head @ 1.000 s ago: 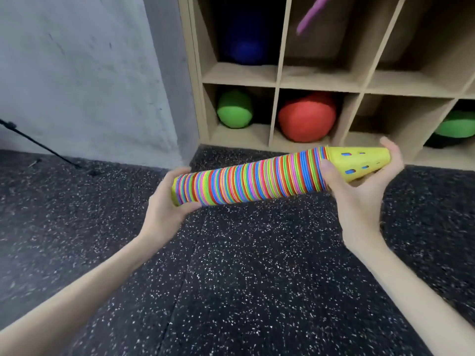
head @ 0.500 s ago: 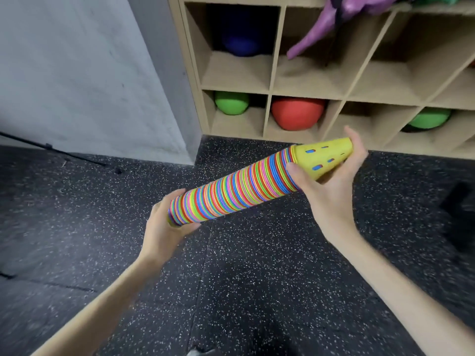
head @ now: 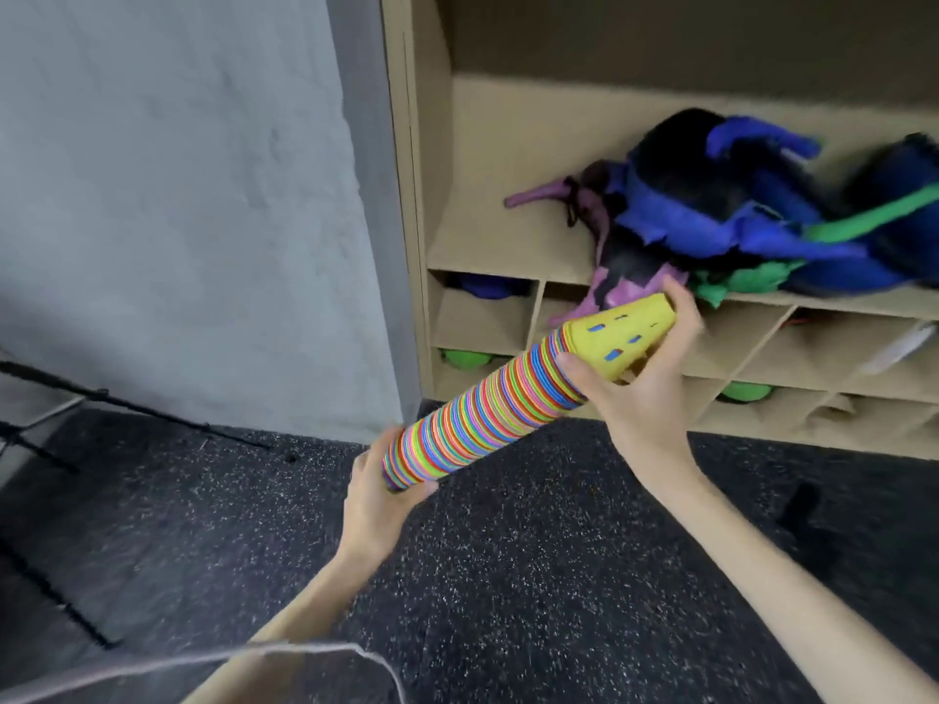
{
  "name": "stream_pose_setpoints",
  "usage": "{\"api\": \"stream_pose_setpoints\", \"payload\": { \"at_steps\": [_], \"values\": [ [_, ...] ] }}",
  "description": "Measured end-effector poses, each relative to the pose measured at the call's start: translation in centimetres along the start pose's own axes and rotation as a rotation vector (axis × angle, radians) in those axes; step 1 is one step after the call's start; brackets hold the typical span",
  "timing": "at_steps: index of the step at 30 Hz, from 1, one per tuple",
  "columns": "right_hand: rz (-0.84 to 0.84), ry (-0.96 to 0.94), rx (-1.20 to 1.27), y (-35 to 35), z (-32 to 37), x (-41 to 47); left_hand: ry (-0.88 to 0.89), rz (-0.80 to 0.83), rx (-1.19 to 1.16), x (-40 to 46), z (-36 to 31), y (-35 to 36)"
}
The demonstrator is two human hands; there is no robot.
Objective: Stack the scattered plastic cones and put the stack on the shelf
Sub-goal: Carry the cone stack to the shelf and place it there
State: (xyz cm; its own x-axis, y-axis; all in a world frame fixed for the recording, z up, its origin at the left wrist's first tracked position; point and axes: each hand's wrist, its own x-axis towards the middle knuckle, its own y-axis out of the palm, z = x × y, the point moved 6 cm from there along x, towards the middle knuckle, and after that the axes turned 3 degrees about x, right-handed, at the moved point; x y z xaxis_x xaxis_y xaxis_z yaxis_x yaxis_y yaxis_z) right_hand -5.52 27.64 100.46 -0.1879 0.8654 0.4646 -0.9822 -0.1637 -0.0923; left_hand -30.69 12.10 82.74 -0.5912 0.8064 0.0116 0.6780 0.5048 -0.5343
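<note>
A long stack of many-coloured plastic cones (head: 488,414) hangs in the air, tilted up to the right, with a yellow perforated cone at its upper end. My left hand (head: 378,500) cups the lower, wide end of the stack. My right hand (head: 645,383) grips the yellow tip, thumb on the near side and fingers behind it. The tip points at the wooden cubby shelf (head: 488,246), close to the front edge of its wide upper shelf.
A heap of blue, purple and green fabric items (head: 737,210) fills the wide shelf's right part. Green balls (head: 465,357) and a blue ball (head: 488,287) sit in small cubbies below. A grey wall (head: 178,195), black tripod legs (head: 152,414) and speckled rubber floor (head: 508,576) surround me.
Both hands have raised the cone stack and tilted its yellow tip higher. The view has swung upward, so the wide upper shelf with the fabric heap now shows.
</note>
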Motion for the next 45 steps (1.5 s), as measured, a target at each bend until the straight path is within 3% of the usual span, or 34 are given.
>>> {"api": "stream_pose_setpoints", "payload": {
  "at_steps": [6, 13, 19, 27, 45],
  "values": [
    [-0.009, -0.048, -0.002, 0.9, 4.7, 2.3, 0.027, 0.03, -0.066, 2.5, -2.8, -1.1],
    [0.119, -0.032, -0.032, 3.0, 3.5, 8.2, 0.036, 0.061, -0.099, 7.4, -3.9, 1.1],
    [0.144, -0.052, -0.013, 5.0, -0.9, 17.9, 0.01, 0.023, -0.109, 16.7, -5.6, 3.9],
    [0.381, -0.018, -0.051, 8.6, -7.6, 30.7, -0.09, 0.03, -0.111, 29.3, -5.4, 8.1],
    [0.433, 0.1, -0.161, 22.3, -26.0, 51.5, -0.237, 0.127, -0.175, 55.9, 3.4, 18.7]
  ]
}}
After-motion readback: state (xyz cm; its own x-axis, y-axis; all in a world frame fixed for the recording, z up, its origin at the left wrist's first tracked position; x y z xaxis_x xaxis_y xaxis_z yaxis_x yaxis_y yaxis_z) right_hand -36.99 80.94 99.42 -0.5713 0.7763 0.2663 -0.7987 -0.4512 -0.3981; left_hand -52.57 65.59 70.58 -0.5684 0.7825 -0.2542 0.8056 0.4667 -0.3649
